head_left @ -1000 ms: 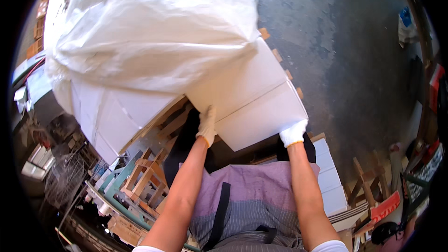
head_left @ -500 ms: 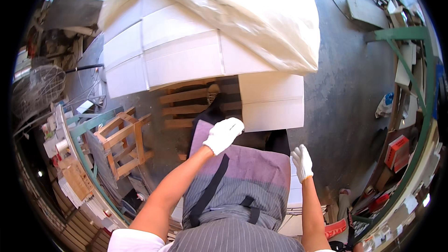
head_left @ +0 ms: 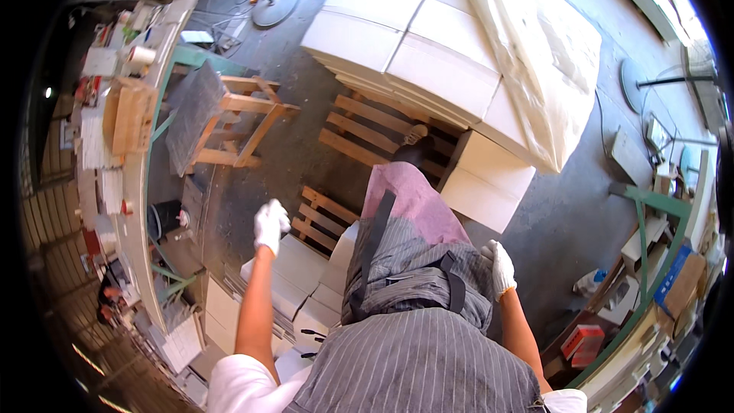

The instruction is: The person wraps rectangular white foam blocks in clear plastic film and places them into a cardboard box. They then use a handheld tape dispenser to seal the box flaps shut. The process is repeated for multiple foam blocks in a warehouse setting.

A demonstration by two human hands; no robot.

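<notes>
Both my hands wear white knit gloves. My left hand [head_left: 271,227] is held out to the left, its fingers loosely curled with nothing seen in them. Below it lie white cartons [head_left: 290,271] beside my body. My right hand [head_left: 500,268] hangs at the right side of my striped grey apron [head_left: 420,352], fingers extended and holding nothing visible. Ahead, a stack of white cartons [head_left: 443,69] stands on a wooden pallet [head_left: 355,131], partly draped with a cream plastic sheet [head_left: 527,53]. One lower carton [head_left: 489,180] juts out at its near corner.
A small slatted pallet [head_left: 317,218] lies left of my legs. Farther left are a wooden stand [head_left: 241,118] and a long cluttered bench [head_left: 145,206]. On the right stands a green-framed rack [head_left: 650,199]. A round fan base [head_left: 275,4] and cables lie on the floor beyond.
My view has turned, so the carton stack sits farther right. The left hand swung from in front of my apron out to the left; the right hand drew in beside the apron.
</notes>
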